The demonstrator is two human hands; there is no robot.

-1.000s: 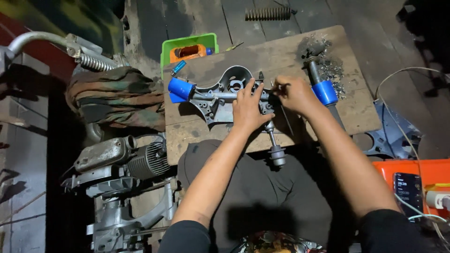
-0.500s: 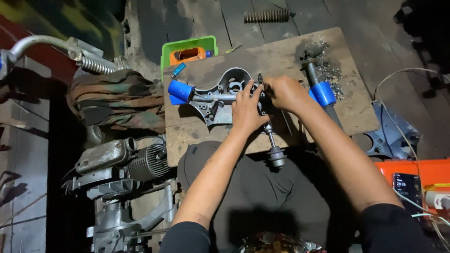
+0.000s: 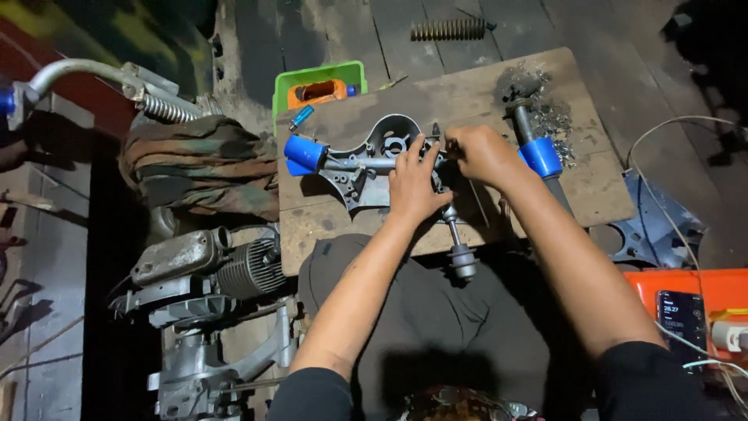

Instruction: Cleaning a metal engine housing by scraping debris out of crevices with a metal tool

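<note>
Grey metal casing [image 3: 372, 168] is lying on the wooden board [image 3: 600, 183], between two blue-capped shafts. Left hand [image 3: 414, 187] is pressing flat, fingers spread, on it; right hand [image 3: 481, 154] is pinching a small part at its edge.

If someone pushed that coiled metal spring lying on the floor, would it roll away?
Probably yes: the coiled spring is a long cylinder lying on its side on the floorboards. It looks like rusty steel, so likely stiff and heavy for its size.

Dim scene, light pooled on the wooden board [image 3: 499, 93], deep shadows at edges, sharp centre, slight wide-angle bend
</note>
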